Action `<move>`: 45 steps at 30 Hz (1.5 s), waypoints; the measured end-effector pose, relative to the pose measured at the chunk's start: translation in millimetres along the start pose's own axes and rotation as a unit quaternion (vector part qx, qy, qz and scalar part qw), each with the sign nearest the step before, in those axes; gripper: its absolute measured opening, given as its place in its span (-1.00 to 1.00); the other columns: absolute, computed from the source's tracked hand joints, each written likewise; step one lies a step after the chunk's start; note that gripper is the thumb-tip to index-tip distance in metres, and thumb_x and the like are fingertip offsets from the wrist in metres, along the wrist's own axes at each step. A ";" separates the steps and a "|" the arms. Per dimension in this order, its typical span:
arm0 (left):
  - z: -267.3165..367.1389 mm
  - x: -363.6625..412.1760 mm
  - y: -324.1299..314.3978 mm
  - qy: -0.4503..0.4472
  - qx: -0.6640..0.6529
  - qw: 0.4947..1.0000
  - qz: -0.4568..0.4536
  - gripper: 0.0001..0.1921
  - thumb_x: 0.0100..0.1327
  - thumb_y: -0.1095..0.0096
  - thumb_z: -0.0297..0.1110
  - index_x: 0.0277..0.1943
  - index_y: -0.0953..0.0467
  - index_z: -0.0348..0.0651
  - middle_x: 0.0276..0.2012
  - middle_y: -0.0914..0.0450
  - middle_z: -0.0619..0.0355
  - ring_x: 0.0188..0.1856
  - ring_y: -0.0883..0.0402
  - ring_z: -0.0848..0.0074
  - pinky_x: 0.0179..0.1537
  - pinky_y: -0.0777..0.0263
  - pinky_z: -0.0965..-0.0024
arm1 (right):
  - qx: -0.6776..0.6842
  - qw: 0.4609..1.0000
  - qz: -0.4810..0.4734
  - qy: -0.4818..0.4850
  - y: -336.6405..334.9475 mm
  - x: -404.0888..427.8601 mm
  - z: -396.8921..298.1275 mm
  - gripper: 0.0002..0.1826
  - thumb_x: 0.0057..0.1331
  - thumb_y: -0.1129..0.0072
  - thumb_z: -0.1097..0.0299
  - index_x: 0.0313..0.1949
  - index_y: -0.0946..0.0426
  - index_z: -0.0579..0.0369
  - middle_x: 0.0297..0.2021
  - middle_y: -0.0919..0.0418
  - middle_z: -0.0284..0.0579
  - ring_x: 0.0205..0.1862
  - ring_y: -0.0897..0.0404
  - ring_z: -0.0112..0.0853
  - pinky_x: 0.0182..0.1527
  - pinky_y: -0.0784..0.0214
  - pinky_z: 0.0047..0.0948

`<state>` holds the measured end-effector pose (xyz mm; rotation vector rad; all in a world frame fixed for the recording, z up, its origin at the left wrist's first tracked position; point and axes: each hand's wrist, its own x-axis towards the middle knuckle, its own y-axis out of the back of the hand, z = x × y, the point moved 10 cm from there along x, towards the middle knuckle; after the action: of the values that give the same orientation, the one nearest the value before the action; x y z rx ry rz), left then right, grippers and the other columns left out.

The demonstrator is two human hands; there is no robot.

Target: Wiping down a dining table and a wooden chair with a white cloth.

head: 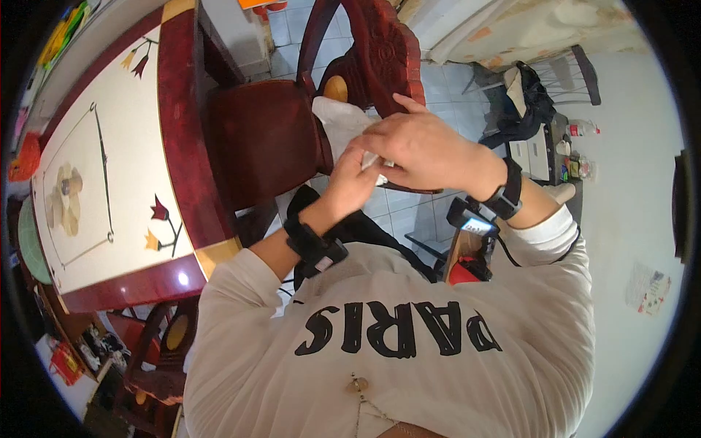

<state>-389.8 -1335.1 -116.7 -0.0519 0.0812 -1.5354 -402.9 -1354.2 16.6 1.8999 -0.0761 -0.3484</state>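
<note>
Both of my hands meet in front of my chest, close to a dark red carved wooden chair (263, 131). A thin white cloth or sheet (335, 117) hangs past the fingers towards the chair's seat; I cannot tell its exact material. My left hand (350, 183) pinches a bunched part of it between thumb and fingers. Over it, my right hand (421, 145) curls its fingers around the same white material, with one finger raised. The hands hide most of the bunched part. The chair's carved backrest (390, 49) rises just beyond my right hand.
A table (137, 180) with a cream top and dark red border stands at the left. At the far right, a metal-framed chair (569, 76) bears dark clothing (528, 104). Near it, a plastic bottle (583, 128) stands on a low cabinet (539, 150). Another carved chair (164, 339) is at lower left.
</note>
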 end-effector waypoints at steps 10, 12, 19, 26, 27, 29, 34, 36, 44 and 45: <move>-36.4 -2.1 -0.3 0.137 -0.101 0.985 -0.032 -0.63 0.34 -0.05 -0.23 0.06 -0.45 -0.33 -0.20 -0.60 0.06 -0.17 -0.57 0.46 -0.10 -0.42 0.41 | 0.541 0.613 0.502 -0.281 -30.3 -111.1 174.6 -0.69 0.32 -0.10 0.34 0.05 -0.46 0.03 -0.07 -0.56 -0.30 -0.09 -0.52 -0.47 0.04 -0.31 -0.39; -39.8 7.9 -7.0 0.164 -0.008 0.980 -0.114 -0.62 0.32 -0.03 -0.18 0.01 -0.47 -0.34 -0.25 -0.61 0.02 -0.20 -0.58 0.42 -0.12 -0.41 0.37 | 0.653 0.530 0.397 -0.368 -109.2 -116.7 181.6 -0.71 0.37 -0.02 0.34 0.07 -0.43 0.02 -0.05 -0.53 -0.31 -0.08 -0.51 -0.48 0.03 -0.32 -0.46; -75.6 2.0 3.0 0.171 0.060 0.957 -0.227 -0.60 0.26 0.04 -0.09 -0.08 -0.54 -0.24 -0.28 -0.62 -0.07 -0.25 -0.60 0.27 -0.15 -0.40 0.26 | 0.680 0.693 0.059 -0.232 -163.9 -47.7 87.8 -0.56 0.39 -0.06 0.24 0.16 -0.38 0.22 0.01 -0.53 -0.13 0.00 -0.49 -0.49 0.11 -0.33 -0.44; -144.7 -8.9 16.5 0.232 0.100 0.949 -0.187 -0.59 0.30 0.06 -0.08 -0.02 -0.53 -0.22 -0.19 -0.61 -0.12 -0.18 -0.62 0.18 -0.09 -0.42 0.21 | 0.682 0.693 -0.013 -0.233 -256.1 -27.4 110.9 -0.55 0.40 -0.05 0.19 0.14 -0.40 0.26 -0.03 -0.53 -0.14 0.00 -0.47 -0.49 0.10 -0.29 -0.50; -169.1 -3.3 21.1 0.236 0.096 0.948 -0.189 -0.59 0.30 0.06 -0.08 -0.02 -0.53 -0.22 -0.19 -0.61 -0.12 -0.18 -0.62 0.18 -0.09 -0.42 0.21 | 0.643 0.735 -0.012 -0.214 -287.7 -22.4 125.5 -0.55 0.41 -0.03 0.18 0.12 -0.41 0.26 -0.03 -0.53 -0.13 0.00 -0.47 -0.48 0.09 -0.28 -0.49; -224.3 -1.4 42.6 0.286 0.241 0.902 -0.217 -0.54 0.28 0.02 0.00 -0.02 -0.53 -0.23 -0.18 -0.61 -0.15 -0.14 -0.61 0.08 -0.07 -0.42 0.13 | 0.600 0.768 -0.076 -0.213 -341.4 7.2 138.1 -0.55 0.41 -0.02 0.16 0.11 -0.41 0.27 -0.05 -0.54 -0.09 -0.02 -0.49 -0.42 0.09 -0.29 -0.46; -261.9 3.5 57.5 0.243 0.273 0.915 -0.173 -0.61 0.28 -0.07 -0.07 -0.05 -0.53 -0.23 -0.20 -0.61 -0.15 -0.15 -0.58 0.03 -0.10 -0.41 0.14 | 0.532 0.813 -0.096 -0.218 -381.6 38.4 156.1 -0.57 0.39 -0.03 0.16 0.07 -0.44 0.26 -0.10 -0.58 -0.04 -0.05 -0.51 -0.38 0.05 -0.33 -0.40; -239.0 -5.7 58.5 0.266 0.293 0.903 -0.167 -0.62 0.26 -0.11 -0.07 -0.08 -0.54 -0.23 -0.20 -0.60 -0.16 -0.14 -0.57 0.01 -0.10 -0.41 0.13 | 0.514 0.815 -0.152 -0.221 -361.2 34.8 149.0 -0.61 0.37 -0.08 0.22 0.03 -0.43 0.28 -0.13 -0.55 -0.06 -0.08 -0.49 -0.40 -0.02 -0.35 -0.44; -166.9 -22.8 40.3 0.153 -0.018 0.985 -0.083 -0.63 0.23 -0.16 -0.11 -0.04 -0.53 -0.20 -0.12 -0.58 -0.09 -0.07 -0.54 0.08 -0.03 -0.40 0.20 | 0.647 0.742 -0.103 -0.144 -292.6 -11.9 121.6 -0.75 0.32 -0.16 0.35 -0.06 -0.43 0.16 -0.20 -0.46 -0.28 -0.13 -0.42 -0.52 -0.06 -0.31 -0.52; -184.4 -19.8 40.2 0.149 -0.017 0.985 -0.082 -0.63 0.23 -0.16 -0.11 -0.04 -0.53 -0.20 -0.12 -0.58 -0.09 -0.07 -0.54 0.08 -0.03 -0.40 0.20 | 0.645 0.744 -0.102 -0.142 -313.7 -4.1 129.1 -0.75 0.32 -0.16 0.35 -0.06 -0.43 0.16 -0.20 -0.46 -0.28 -0.13 -0.42 -0.52 -0.06 -0.31 -0.52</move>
<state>-366.2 -1310.8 -303.4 0.1486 0.3487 -1.6974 -479.0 -1360.2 -314.0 3.2334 -0.4007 -0.8945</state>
